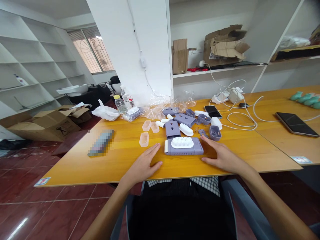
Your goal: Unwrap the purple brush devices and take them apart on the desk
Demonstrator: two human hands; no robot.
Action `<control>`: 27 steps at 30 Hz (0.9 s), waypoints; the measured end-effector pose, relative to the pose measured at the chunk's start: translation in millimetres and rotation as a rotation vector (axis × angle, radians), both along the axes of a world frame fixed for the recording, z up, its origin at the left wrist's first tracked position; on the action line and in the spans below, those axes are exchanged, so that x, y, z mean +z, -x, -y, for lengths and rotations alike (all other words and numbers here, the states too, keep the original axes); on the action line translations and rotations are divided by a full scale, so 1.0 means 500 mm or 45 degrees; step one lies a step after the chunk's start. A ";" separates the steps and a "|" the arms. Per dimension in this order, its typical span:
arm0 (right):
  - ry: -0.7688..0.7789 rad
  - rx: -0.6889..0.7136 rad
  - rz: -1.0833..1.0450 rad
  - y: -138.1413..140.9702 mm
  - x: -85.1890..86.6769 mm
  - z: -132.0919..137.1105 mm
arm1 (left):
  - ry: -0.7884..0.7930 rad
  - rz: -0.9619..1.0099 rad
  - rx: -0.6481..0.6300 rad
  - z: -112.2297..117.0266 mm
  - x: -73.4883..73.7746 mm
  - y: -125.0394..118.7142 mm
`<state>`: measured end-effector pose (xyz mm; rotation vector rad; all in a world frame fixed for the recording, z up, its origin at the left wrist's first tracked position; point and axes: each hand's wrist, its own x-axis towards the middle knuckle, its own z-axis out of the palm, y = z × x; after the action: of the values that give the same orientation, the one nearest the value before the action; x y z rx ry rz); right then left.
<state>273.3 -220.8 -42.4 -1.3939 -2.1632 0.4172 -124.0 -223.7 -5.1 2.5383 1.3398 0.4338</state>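
A purple box-shaped case with a white end lies near the table's front edge, and a white bristled brush rests against it. To its left is my left hand, fingers stretched and thumb apart, holding nothing. My right hand rests on the other side, also spread and without anything in it. Behind the case are a purple part with cut-out slots, a second white brush, a purple cup and small purple pieces. Three translucent pink trays, one of them nearest, sit to the left.
The wooden table also bears a blurred-out flat object, bottles, clear plastic wrap, a phone, white cables and a dark tablet. Cardboard boxes stand on the floor at left.
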 end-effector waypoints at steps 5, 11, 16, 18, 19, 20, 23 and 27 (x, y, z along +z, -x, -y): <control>-0.061 -0.012 0.174 -0.003 -0.009 -0.001 | -0.003 -0.022 -0.030 -0.002 -0.001 -0.002; -0.106 0.071 0.399 -0.005 -0.014 0.002 | -0.013 -0.042 -0.024 -0.003 -0.004 -0.005; -0.160 0.052 0.429 -0.004 -0.031 -0.002 | -0.053 -0.057 -0.032 -0.003 -0.006 -0.006; -0.177 0.048 0.407 -0.004 -0.036 -0.003 | -0.076 -0.052 -0.040 -0.002 -0.007 -0.005; -0.182 0.049 0.397 -0.004 -0.037 -0.003 | -0.081 -0.053 -0.043 -0.002 -0.006 -0.005; -0.184 0.052 0.386 -0.004 -0.037 -0.003 | -0.081 -0.057 -0.044 -0.002 -0.006 -0.005; -0.189 0.059 0.351 -0.002 -0.035 -0.002 | -0.070 -0.083 -0.047 -0.001 -0.003 -0.006; -0.179 0.045 0.334 0.003 -0.029 0.001 | -0.068 -0.130 -0.089 0.001 0.004 -0.011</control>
<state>272.0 -221.3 -56.7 -1.3981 -2.3768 0.0957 -118.6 -224.1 -3.2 2.6748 1.2847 0.3347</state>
